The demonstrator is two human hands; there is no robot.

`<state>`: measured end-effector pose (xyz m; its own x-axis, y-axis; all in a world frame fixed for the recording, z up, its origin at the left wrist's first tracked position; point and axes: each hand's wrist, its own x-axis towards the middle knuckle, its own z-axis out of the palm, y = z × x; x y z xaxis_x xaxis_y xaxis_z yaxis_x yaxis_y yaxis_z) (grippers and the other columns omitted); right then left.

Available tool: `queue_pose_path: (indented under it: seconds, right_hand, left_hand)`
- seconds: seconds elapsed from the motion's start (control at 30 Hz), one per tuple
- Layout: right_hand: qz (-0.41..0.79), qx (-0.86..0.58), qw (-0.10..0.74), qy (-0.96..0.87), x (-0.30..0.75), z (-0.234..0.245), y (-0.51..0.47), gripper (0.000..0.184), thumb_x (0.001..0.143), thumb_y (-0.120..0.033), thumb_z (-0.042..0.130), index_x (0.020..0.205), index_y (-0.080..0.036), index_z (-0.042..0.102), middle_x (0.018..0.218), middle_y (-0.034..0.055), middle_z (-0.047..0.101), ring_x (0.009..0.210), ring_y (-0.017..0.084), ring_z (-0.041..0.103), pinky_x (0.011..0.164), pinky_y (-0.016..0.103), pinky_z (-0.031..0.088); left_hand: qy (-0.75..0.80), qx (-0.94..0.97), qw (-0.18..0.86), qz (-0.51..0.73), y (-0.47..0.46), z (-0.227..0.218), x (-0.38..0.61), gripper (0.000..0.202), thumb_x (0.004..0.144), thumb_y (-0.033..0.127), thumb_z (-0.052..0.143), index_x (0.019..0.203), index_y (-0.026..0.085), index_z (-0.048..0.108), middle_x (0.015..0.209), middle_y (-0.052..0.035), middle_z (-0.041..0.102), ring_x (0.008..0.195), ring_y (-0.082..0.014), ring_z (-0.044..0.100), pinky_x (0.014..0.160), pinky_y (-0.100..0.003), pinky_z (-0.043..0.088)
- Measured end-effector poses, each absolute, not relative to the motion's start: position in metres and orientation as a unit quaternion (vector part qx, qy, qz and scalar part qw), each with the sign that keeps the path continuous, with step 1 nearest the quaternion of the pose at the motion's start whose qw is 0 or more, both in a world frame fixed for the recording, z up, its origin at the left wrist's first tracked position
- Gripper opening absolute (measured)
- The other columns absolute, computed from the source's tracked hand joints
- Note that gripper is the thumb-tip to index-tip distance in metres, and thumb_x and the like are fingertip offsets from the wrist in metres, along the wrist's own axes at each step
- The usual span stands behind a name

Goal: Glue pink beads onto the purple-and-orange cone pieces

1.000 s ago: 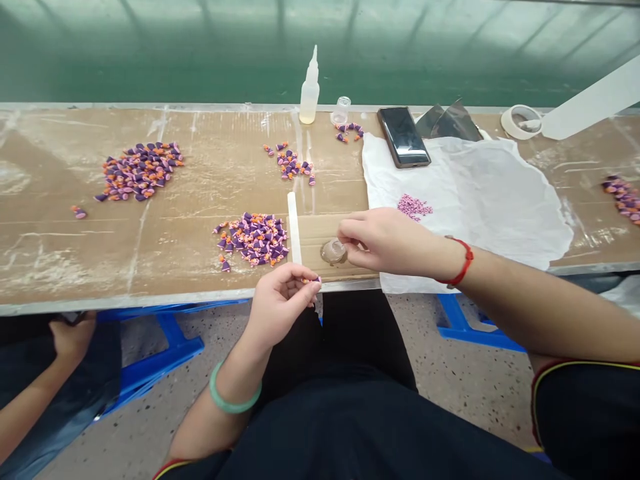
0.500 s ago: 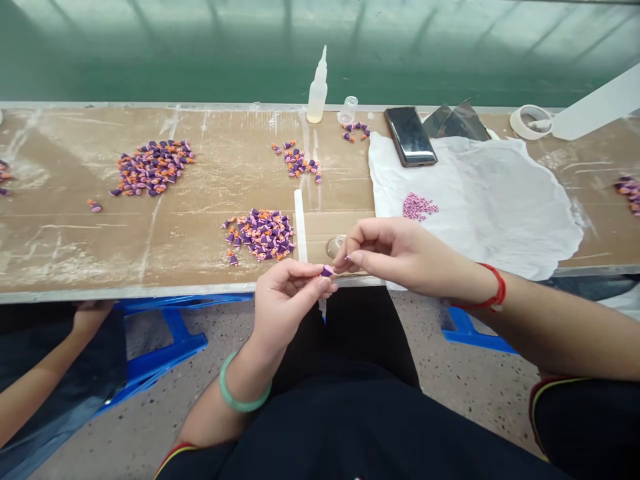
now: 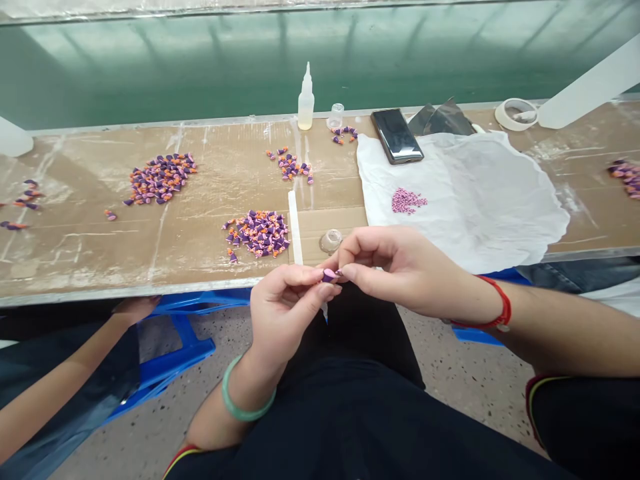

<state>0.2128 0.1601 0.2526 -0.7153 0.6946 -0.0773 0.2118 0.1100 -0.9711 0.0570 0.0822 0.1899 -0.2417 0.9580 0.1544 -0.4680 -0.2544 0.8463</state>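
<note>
My left hand (image 3: 283, 307) pinches a small purple piece (image 3: 329, 274) between thumb and fingers, just in front of the table's near edge. My right hand (image 3: 395, 267) meets it from the right, fingertips pinched against the same piece. Just beyond my hands a small clear cap (image 3: 331, 241) with a blob in it sits on the brown table (image 3: 90, 247). A white strip (image 3: 295, 227) lies beside it, and left of that a pile of purple and orange pieces (image 3: 257, 233).
More piles lie at the left (image 3: 160, 177), centre back (image 3: 293, 165) and right edge (image 3: 625, 177). A glue bottle (image 3: 306, 100), phone (image 3: 396, 135), tape roll (image 3: 515, 113) and white sheet (image 3: 490, 193) with pink bits (image 3: 407, 200) are behind. Another person's arm (image 3: 65, 373) is at lower left.
My right hand left the clear cap and came toward me to meet the left hand, which now shows the purple piece. The view tilted up slightly.
</note>
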Motion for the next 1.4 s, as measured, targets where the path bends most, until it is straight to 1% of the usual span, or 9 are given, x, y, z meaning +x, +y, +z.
queue_pose_path:
  seconds: [0.13, 0.3, 0.43, 0.63, 0.93, 1.1, 1.2, 1.3, 1.4]
  right_hand:
    - [0.557, -0.315, 0.213, -0.738, 0.213, 0.254, 0.159, 0.008, 0.081, -0.013, 0.057, 0.077, -0.018, 0.062, 0.080, 0.0012, 0.073, 0.073, 0.012, 0.069, 0.061, 0.020, 0.053]
    - [0.519, -0.307, 0.199, -0.772, 0.215, 0.258, 0.159, 0.009, 0.081, -0.014, 0.056, 0.076, -0.018, 0.062, 0.071, -0.0017, 0.069, 0.060, 0.009, 0.062, 0.053, 0.019, 0.046]
    - [0.493, -0.306, 0.193, -0.792, 0.215, 0.259, 0.159, 0.009, 0.080, -0.015, 0.054, 0.076, -0.018, 0.061, 0.071, -0.0017, 0.069, 0.060, 0.009, 0.061, 0.054, 0.019, 0.045]
    - [0.413, -0.273, 0.217, -0.841, 0.214, 0.259, 0.157, 0.011, 0.082, -0.013, 0.053, 0.077, -0.018, 0.062, 0.071, -0.0017, 0.069, 0.059, 0.009, 0.059, 0.054, 0.019, 0.043]
    - [0.341, -0.243, 0.277, -0.865, 0.210, 0.252, 0.151, 0.013, 0.081, -0.008, 0.052, 0.075, -0.019, 0.057, 0.066, -0.0039, 0.064, 0.058, 0.008, 0.056, 0.055, 0.018, 0.042]
    - [0.335, -0.229, 0.280, -0.870, 0.210, 0.249, 0.151, 0.013, 0.084, -0.009, 0.052, 0.077, -0.019, 0.058, 0.068, -0.0035, 0.066, 0.058, 0.008, 0.059, 0.056, 0.019, 0.044]
    - [0.354, -0.234, 0.265, -0.866, 0.216, 0.252, 0.153, 0.010, 0.087, -0.013, 0.055, 0.086, -0.019, 0.062, 0.080, -0.0010, 0.072, 0.070, 0.010, 0.068, 0.065, 0.020, 0.052]
    - [0.350, -0.272, 0.268, -0.856, 0.227, 0.255, 0.156, 0.011, 0.088, -0.018, 0.058, 0.095, -0.020, 0.066, 0.098, 0.0033, 0.076, 0.086, 0.016, 0.074, 0.075, 0.025, 0.059]
    - [0.346, -0.308, 0.278, -0.842, 0.237, 0.255, 0.161, 0.011, 0.088, -0.019, 0.059, 0.095, -0.022, 0.067, 0.103, 0.0038, 0.077, 0.091, 0.019, 0.075, 0.078, 0.029, 0.061]
  left_hand:
    - [0.350, 0.363, 0.497, 0.706, 0.081, 0.191, 0.057, 0.017, 0.077, 0.008, 0.083, 0.084, 0.023, 0.079, 0.082, 0.0043, 0.079, 0.073, -0.0105, 0.078, 0.068, -0.017, 0.067]
    - [0.358, 0.354, 0.501, 0.704, 0.079, 0.193, 0.061, 0.016, 0.076, 0.010, 0.084, 0.083, 0.024, 0.079, 0.080, 0.0039, 0.079, 0.069, -0.0106, 0.077, 0.067, -0.016, 0.066]
    - [0.367, 0.364, 0.485, 0.705, 0.079, 0.192, 0.062, 0.014, 0.074, 0.013, 0.086, 0.081, 0.023, 0.079, 0.078, 0.0028, 0.079, 0.068, -0.0116, 0.077, 0.065, -0.017, 0.066]
    - [0.400, 0.386, 0.439, 0.706, 0.077, 0.193, 0.061, 0.009, 0.075, 0.018, 0.086, 0.081, 0.021, 0.079, 0.076, 0.0003, 0.079, 0.062, -0.0121, 0.075, 0.060, -0.018, 0.065]
    - [0.399, 0.357, 0.448, 0.716, 0.078, 0.195, 0.065, 0.010, 0.075, 0.021, 0.087, 0.079, 0.022, 0.077, 0.073, 0.0023, 0.077, 0.059, -0.0106, 0.074, 0.057, -0.017, 0.063]
    - [0.404, 0.377, 0.438, 0.709, 0.077, 0.190, 0.061, 0.009, 0.079, 0.020, 0.084, 0.082, 0.022, 0.076, 0.077, 0.0019, 0.079, 0.062, -0.0113, 0.075, 0.060, -0.018, 0.063]
    - [0.432, 0.439, 0.388, 0.686, 0.075, 0.190, 0.055, 0.014, 0.081, 0.014, 0.081, 0.090, 0.023, 0.076, 0.083, 0.0014, 0.080, 0.070, -0.0117, 0.077, 0.067, -0.019, 0.064]
    - [0.469, 0.525, 0.279, 0.653, 0.076, 0.192, 0.050, 0.022, 0.081, 0.009, 0.079, 0.096, 0.024, 0.075, 0.087, 0.0010, 0.080, 0.077, -0.0122, 0.076, 0.072, -0.021, 0.062]
    - [0.461, 0.600, 0.172, 0.631, 0.081, 0.193, 0.048, 0.024, 0.082, 0.004, 0.075, 0.096, 0.024, 0.073, 0.089, 0.0009, 0.079, 0.082, -0.0139, 0.074, 0.076, -0.026, 0.060]
